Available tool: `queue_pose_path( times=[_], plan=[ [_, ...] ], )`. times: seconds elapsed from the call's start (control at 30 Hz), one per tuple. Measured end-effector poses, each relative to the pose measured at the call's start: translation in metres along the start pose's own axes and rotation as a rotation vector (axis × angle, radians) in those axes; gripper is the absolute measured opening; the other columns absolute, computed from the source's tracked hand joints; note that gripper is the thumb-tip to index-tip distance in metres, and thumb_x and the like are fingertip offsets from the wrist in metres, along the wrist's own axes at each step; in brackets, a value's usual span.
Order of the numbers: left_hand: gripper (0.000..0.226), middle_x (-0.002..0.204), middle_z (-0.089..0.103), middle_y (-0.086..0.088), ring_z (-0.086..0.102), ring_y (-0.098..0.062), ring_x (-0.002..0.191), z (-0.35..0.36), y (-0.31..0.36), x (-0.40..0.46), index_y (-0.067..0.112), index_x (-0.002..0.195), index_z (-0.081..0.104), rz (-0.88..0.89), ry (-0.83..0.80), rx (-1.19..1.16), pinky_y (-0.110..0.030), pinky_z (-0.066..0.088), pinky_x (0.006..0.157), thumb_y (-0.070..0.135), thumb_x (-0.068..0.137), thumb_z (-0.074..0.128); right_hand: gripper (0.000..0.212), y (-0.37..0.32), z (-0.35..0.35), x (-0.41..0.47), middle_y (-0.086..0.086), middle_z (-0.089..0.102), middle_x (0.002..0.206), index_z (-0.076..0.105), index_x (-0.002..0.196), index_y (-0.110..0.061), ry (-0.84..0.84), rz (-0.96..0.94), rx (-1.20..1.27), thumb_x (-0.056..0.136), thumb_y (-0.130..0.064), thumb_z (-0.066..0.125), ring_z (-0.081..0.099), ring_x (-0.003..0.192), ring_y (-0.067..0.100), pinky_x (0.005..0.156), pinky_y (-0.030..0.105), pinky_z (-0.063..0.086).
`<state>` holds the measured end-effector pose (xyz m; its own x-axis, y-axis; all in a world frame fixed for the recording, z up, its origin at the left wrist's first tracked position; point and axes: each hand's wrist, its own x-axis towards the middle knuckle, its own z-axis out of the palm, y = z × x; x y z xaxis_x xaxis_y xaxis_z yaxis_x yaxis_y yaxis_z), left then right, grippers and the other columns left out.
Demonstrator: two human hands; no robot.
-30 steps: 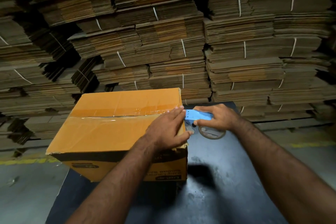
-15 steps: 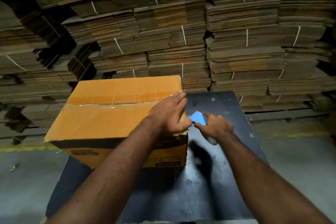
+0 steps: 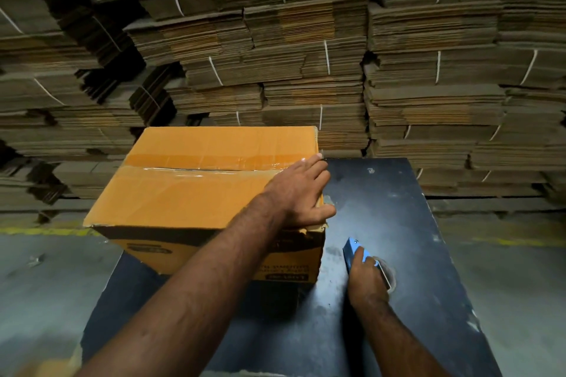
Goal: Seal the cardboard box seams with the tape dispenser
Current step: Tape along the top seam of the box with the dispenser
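Note:
An orange cardboard box (image 3: 190,193) stands on a dark table (image 3: 398,208), its top seam covered by a strip of clear tape (image 3: 208,170) running left to right. My left hand (image 3: 298,193) lies flat on the box's right top edge, fingers straight, thumb over the corner. My right hand (image 3: 366,278) grips a blue tape dispenser (image 3: 352,249) low beside the box's right front corner, just above the table. The tape roll (image 3: 386,274) shows partly behind that hand.
Tall stacks of flattened, strapped cardboard (image 3: 306,55) fill the whole background behind the table. Grey concrete floor (image 3: 46,285) with a yellow line lies on both sides of the table. Bare tabletop stretches to the right of the box.
My right hand has pulled the dispenser away from the box's right top edge, down and toward me beside the box. My left hand has stayed pressed on the box top.

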<state>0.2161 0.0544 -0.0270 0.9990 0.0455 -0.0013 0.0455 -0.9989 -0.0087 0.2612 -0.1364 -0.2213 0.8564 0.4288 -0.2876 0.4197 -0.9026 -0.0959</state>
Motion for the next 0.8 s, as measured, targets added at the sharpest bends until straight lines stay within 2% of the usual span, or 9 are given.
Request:
queue_pose_path(
  times=[0.07,0.13,0.2,0.3,0.4,0.47,0.53,0.63,0.8],
  plan=[
    [0.073,0.164,0.021,-0.013,0.009,-0.023,0.153,0.001,0.001,-0.004,0.008,0.140,0.046,0.009,0.016,-0.031,-0.044,0.014,0.124,0.060,0.091,0.029,0.043,0.002,0.001,-0.004,0.011,0.056,0.130,0.036,0.145,-0.011,-0.020,-0.049,0.032,0.102,-0.021,0.037,0.057,0.114,0.027,0.095,0.036,0.045],
    [0.070,0.167,0.007,-0.006,0.000,-0.015,0.153,0.004,0.003,-0.014,0.010,0.153,0.030,-0.019,0.092,-0.134,-0.039,0.005,0.125,0.055,0.099,0.029,0.054,-0.003,-0.015,-0.007,0.005,0.057,0.136,0.037,0.145,-0.016,-0.078,-0.071,0.049,0.094,-0.022,0.051,0.057,0.121,0.023,0.100,0.032,0.045],
    [0.065,0.167,0.004,-0.002,-0.003,-0.010,0.153,0.007,0.004,-0.027,0.014,0.159,0.014,-0.091,0.180,-0.217,-0.032,-0.002,0.123,0.047,0.104,0.027,0.045,-0.016,-0.048,-0.007,0.005,0.062,0.131,0.050,0.136,-0.018,-0.031,-0.050,0.183,0.092,-0.029,0.053,0.060,0.118,0.025,0.094,0.032,0.048],
    [0.060,0.167,0.007,-0.001,0.001,-0.011,0.152,0.012,0.000,-0.041,0.016,0.159,0.014,-0.209,0.159,-0.200,-0.030,-0.003,0.122,0.041,0.106,0.025,0.035,-0.038,-0.101,-0.013,-0.001,0.067,0.122,0.062,0.127,-0.022,0.227,-0.206,0.831,0.100,-0.040,0.050,0.062,0.113,0.018,0.088,0.028,0.047],
    [0.059,0.167,0.006,-0.001,0.002,-0.012,0.153,0.013,0.000,-0.044,0.015,0.159,0.013,-0.246,0.108,-0.225,-0.031,0.000,0.124,0.041,0.106,0.024,0.049,-0.067,-0.150,-0.025,-0.027,0.061,0.126,0.055,0.134,-0.045,0.021,-0.300,1.411,0.096,-0.068,0.035,0.055,0.115,-0.010,0.100,0.025,0.043],
    [0.059,0.167,0.006,-0.003,0.002,-0.013,0.153,0.013,0.001,-0.044,0.013,0.159,0.012,-0.227,0.094,-0.225,-0.031,0.000,0.124,0.040,0.107,0.023,0.039,-0.081,-0.166,-0.027,-0.034,0.064,0.106,0.058,0.111,-0.069,-0.140,-0.298,1.456,0.091,-0.078,0.025,0.061,0.101,-0.013,0.093,0.028,0.050],
    [0.059,0.167,0.007,-0.005,0.002,-0.014,0.153,0.013,0.000,-0.042,0.012,0.159,0.012,-0.212,0.082,-0.221,-0.030,-0.001,0.123,0.038,0.107,0.023,0.045,-0.092,-0.167,-0.020,-0.022,0.069,0.111,0.060,0.099,-0.072,-0.175,-0.275,1.425,0.082,-0.088,0.021,0.066,0.103,0.000,0.093,0.036,0.054],
    [0.059,0.167,0.007,-0.006,0.002,-0.015,0.153,0.014,0.000,-0.040,0.011,0.159,0.012,-0.217,0.074,-0.233,-0.027,-0.003,0.122,0.037,0.107,0.024,0.080,-0.099,-0.165,-0.003,-0.007,0.067,0.126,0.061,0.125,-0.051,-0.229,-0.222,1.367,0.076,-0.094,0.016,0.062,0.116,0.014,0.102,0.046,0.049],
    [0.059,0.167,0.009,-0.006,0.004,-0.015,0.153,0.013,-0.001,-0.039,0.012,0.159,0.014,-0.221,0.075,-0.262,-0.029,-0.001,0.123,0.037,0.107,0.025,0.073,-0.097,-0.179,0.011,0.001,0.069,0.120,0.069,0.124,-0.031,-0.252,-0.179,1.227,0.098,-0.069,0.011,0.063,0.112,0.019,0.102,0.041,0.048]
  ],
)
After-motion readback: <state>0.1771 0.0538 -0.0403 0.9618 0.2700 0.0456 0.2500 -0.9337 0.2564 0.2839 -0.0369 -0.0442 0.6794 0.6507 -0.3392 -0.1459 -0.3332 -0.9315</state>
